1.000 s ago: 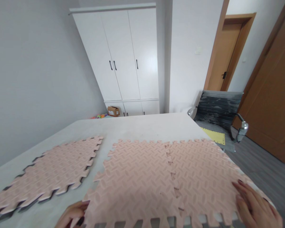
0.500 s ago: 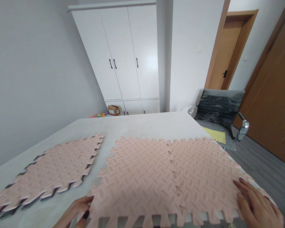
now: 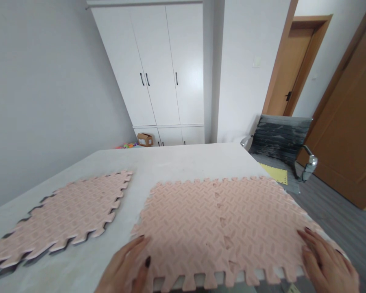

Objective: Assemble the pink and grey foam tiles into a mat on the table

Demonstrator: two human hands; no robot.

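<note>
Between the hands, left mat [image 3: 179, 219] and right mat [image 3: 259, 219], joined on the table [image 3: 183, 160]. On one outer edge, left hand [image 3: 125, 264], resting unclenched; on the other, right hand [image 3: 327, 260], likewise. Left of left hand, loose mat [image 3: 70, 211]; beyond right hand, chair [image 3: 280, 140].

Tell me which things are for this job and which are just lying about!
For the job:
middle mat, left fingers on it
right mat, right fingers on it
left mat, probably; untouched
table

Lying about:
box
chair
yellow sheet
</note>
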